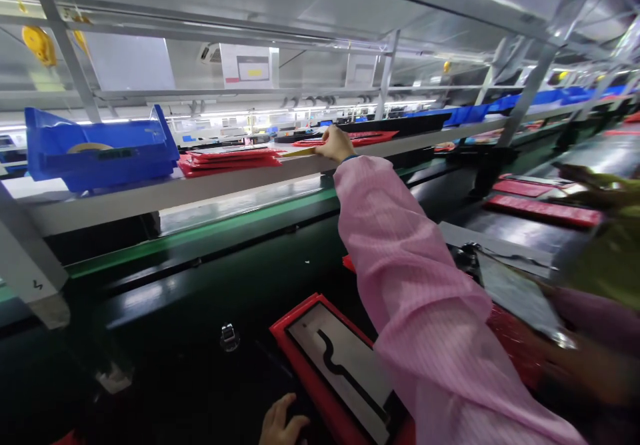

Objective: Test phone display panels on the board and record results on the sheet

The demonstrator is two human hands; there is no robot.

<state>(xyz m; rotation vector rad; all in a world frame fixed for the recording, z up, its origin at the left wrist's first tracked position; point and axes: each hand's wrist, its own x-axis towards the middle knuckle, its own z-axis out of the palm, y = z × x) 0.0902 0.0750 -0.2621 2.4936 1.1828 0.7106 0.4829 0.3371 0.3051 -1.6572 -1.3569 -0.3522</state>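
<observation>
My right hand, at the end of a pink sleeve, reaches up to the white shelf. Its fingers are pinched at the end of a thin, flat yellow piece whose kind I cannot make out. Left of this lies a stack of flat red-edged pieces. At the bottom edge is my left hand, partly cut off, thumb and fingers apart and nothing visible in them. Just right of it, on the dark work surface, a flat panel in red wrapping bears a curved black strip; my right sleeve hides part of the panel.
A blue bin holding a tape-like ring stands on the shelf at left. A small clear-and-metal object lies on the dark surface. At right, a co-worker's blurred arm is near red-wrapped pieces. Metal posts rise from the shelf.
</observation>
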